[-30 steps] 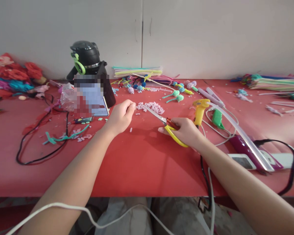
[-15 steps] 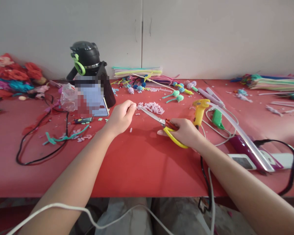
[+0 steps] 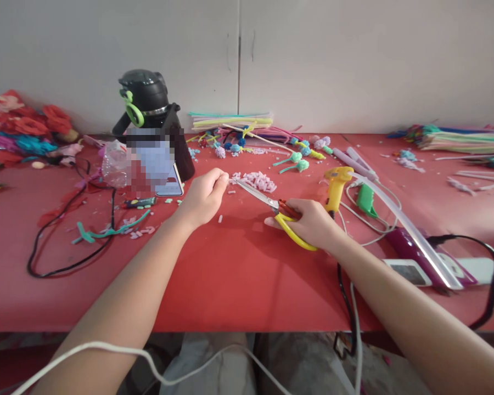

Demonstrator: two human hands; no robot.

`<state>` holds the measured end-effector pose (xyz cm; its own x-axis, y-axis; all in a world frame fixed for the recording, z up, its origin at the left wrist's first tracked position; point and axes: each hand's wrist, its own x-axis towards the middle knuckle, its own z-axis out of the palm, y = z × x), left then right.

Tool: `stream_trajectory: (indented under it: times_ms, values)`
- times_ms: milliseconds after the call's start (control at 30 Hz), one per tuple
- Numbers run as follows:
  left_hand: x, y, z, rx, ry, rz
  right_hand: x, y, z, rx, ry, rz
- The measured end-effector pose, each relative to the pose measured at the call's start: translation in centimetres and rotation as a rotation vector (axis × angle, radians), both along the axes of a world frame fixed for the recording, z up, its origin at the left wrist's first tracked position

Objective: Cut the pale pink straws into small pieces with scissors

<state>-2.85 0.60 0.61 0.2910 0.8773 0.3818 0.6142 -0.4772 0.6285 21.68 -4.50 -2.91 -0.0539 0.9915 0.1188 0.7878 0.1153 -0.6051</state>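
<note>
Fingertips pinched together, my left hand (image 3: 208, 195) is held above the red table (image 3: 230, 285); whatever is between them is too small to make out. Scissors (image 3: 257, 193) with yellow and orange handles are gripped in my right hand (image 3: 310, 222). Their blades look nearly closed, and the tip points left, close to my left fingertips. Just behind the blades lies a heap of short pale pink fuzzy pieces (image 3: 257, 181), which look like cut pipe cleaner. One loose piece (image 3: 220, 218) sits nearer the front.
A yellow glue gun (image 3: 335, 186) with a long clear glue stick (image 3: 411, 236) stands right of my right hand. Left are a black bottle (image 3: 181, 142), a phone (image 3: 170, 184) and a black cable loop (image 3: 31, 252). Pipe cleaner bundles (image 3: 230, 122) lie along the wall. A white cable (image 3: 148, 354) crosses in front.
</note>
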Motion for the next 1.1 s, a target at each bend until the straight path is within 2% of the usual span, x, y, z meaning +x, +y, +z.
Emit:
stream_trajectory:
  times_ms: [1100]
  values:
    - [-0.15,0.29,-0.3,0.013,0.032,-0.012,0.25,0.25,-0.32,-0.02,-0.026,0.001]
